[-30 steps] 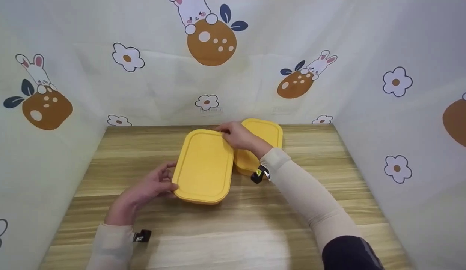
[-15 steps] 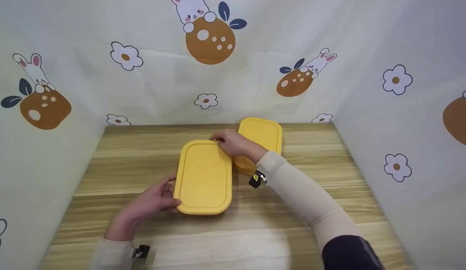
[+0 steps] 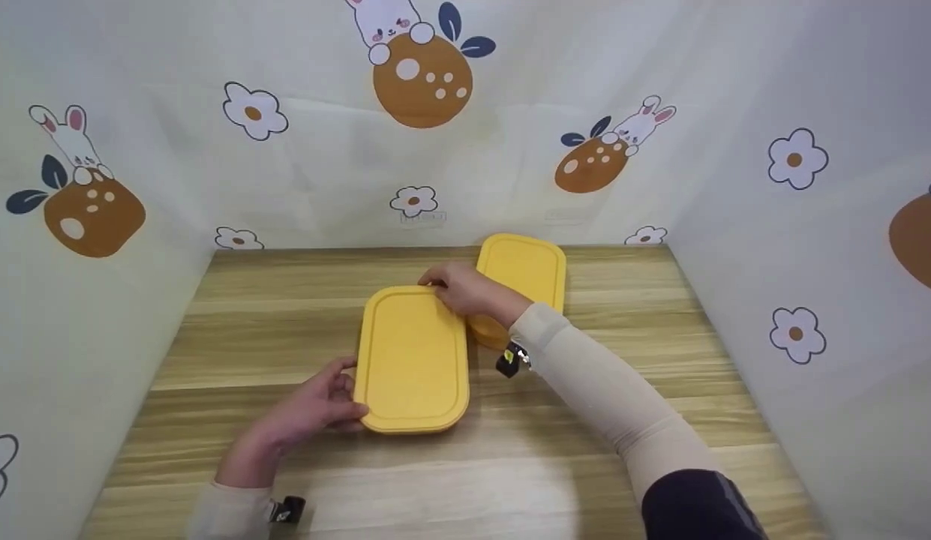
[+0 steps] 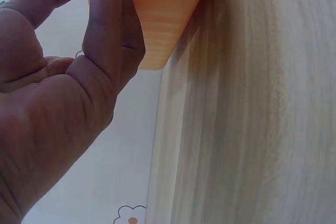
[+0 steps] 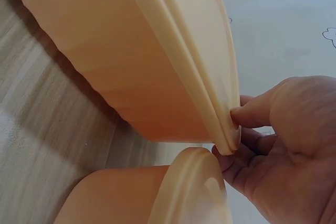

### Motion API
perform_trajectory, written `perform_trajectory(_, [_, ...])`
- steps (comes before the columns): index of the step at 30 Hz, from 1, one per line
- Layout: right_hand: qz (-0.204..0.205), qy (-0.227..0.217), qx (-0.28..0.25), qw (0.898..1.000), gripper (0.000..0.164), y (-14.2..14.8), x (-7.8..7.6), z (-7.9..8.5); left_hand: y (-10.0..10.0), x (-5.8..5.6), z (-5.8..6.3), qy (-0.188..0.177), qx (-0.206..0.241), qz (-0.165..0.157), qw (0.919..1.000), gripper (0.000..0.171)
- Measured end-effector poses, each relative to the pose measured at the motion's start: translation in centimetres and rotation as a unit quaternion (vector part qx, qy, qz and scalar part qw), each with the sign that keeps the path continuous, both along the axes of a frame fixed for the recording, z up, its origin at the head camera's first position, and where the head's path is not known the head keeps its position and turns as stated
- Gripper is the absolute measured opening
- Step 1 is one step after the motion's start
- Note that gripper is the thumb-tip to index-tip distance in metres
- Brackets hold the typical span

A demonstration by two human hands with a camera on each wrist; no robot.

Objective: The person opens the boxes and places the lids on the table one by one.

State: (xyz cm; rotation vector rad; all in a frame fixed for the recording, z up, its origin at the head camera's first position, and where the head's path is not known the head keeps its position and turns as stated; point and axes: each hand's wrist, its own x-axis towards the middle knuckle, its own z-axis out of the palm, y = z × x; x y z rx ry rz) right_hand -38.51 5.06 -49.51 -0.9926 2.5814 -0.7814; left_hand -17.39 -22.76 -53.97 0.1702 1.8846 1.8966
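A yellow rectangular food container [image 3: 412, 360] with a flat rimmed lid is between my hands over the middle of the table. My left hand [image 3: 311, 409] holds its near left corner, thumb on the lid's edge and fingers against the side wall. At the far right corner, my right hand [image 3: 461, 289] pinches the lid rim, as the right wrist view shows with the thumb on top and fingers below. Behind my right hand and forearm stands a second yellow lidded container [image 3: 524, 262], partly hidden. The lid looks seated on the held container.
The wood-grain table [image 3: 585, 465] is bounded at the back and sides by pale cloth walls [image 3: 322, 165] printed with rabbits, oranges and flowers. The second container stands close by the back wall, just right of the held one.
The held container has come nearer to me and turned slightly straighter, with both hands moving along with it. It hardly moved in the last half second. The second container stayed put.
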Motion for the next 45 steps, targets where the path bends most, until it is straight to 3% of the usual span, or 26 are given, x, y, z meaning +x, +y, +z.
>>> perform_trajectory(6, [-0.006,-0.004,0.006,1.000,0.035,0.0,0.0,-0.1,0.0,-0.1,-0.4,0.000,0.001,-0.004,1.0000,0.088])
perform_trajectory(15, [-0.022,-0.048,0.005,0.999,0.036,0.1,0.5,-0.5,0.1,-0.1,-0.7,-0.005,0.002,-0.007,1.0000,0.087])
perform_trajectory(31, [-0.055,-0.080,-0.014,0.995,0.037,0.0,0.8,-0.6,0.1,-0.3,-0.5,-0.001,-0.012,-0.006,0.9999,0.087])
perform_trajectory(35, [-0.062,-0.037,-0.013,0.997,0.043,-0.2,1.1,-0.8,-0.1,-0.6,-0.3,0.010,-0.052,0.009,0.9986,0.081])
perform_trajectory(38, [-0.051,0.041,-0.008,0.998,0.046,-0.2,1.9,-0.6,-0.1,-1.2,0.0,0.022,-0.087,0.047,0.9949,0.072])
perform_trajectory(42, [-0.035,0.140,-0.013,0.990,0.053,0.7,4.1,-0.5,-0.2,-2.4,0.6,0.050,-0.142,0.094,0.9841,0.063])
perform_trajectory(45, [-0.026,0.191,-0.015,0.981,0.064,1.7,6.5,-0.9,-0.5,-3.6,0.8,0.072,-0.176,0.107,0.9759,0.060])
